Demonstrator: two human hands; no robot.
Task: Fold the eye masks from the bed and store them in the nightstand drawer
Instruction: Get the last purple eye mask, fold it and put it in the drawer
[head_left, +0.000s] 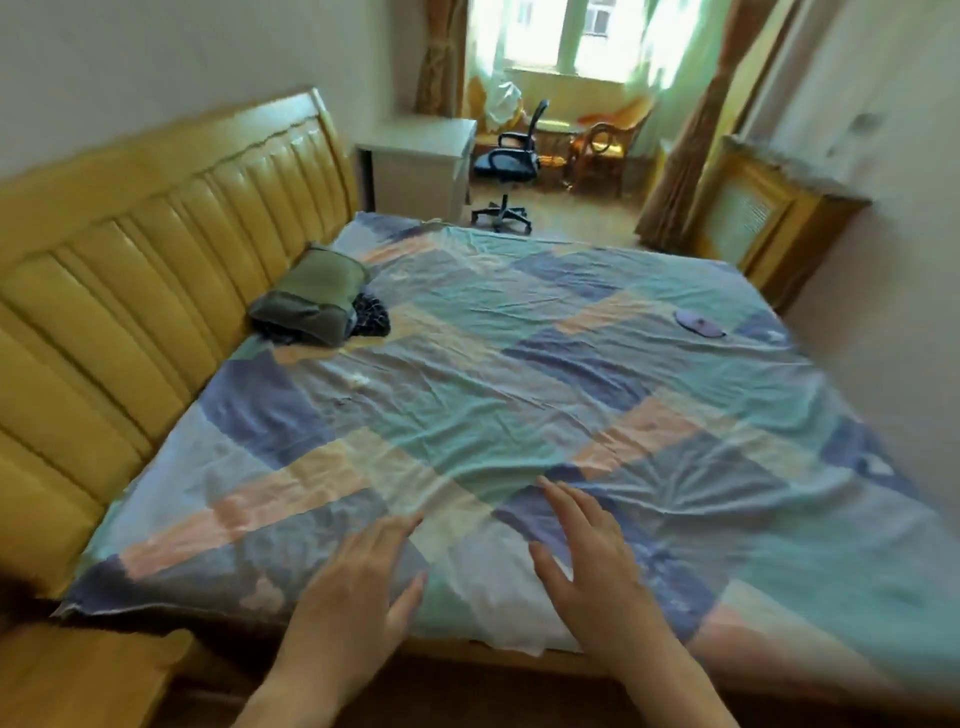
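Note:
A purple eye mask (698, 323) lies flat on the far right part of the bed (467, 395), which has a patchwork sheet of blue, teal and peach. My left hand (358, 587) and my right hand (592, 561) hover over the near edge of the bed, both with fingers spread and nothing in them. The mask is far from both hands, across the bed. A wooden nightstand top (78, 675) shows at the lower left corner; its drawer is out of sight.
A folded green and dark pile of cloth (317, 301) sits by the padded yellow headboard (135, 270) on the left. Beyond the bed stand a white desk (421, 161), a black office chair (506, 161) and a wooden cabinet (769, 218) by the right wall.

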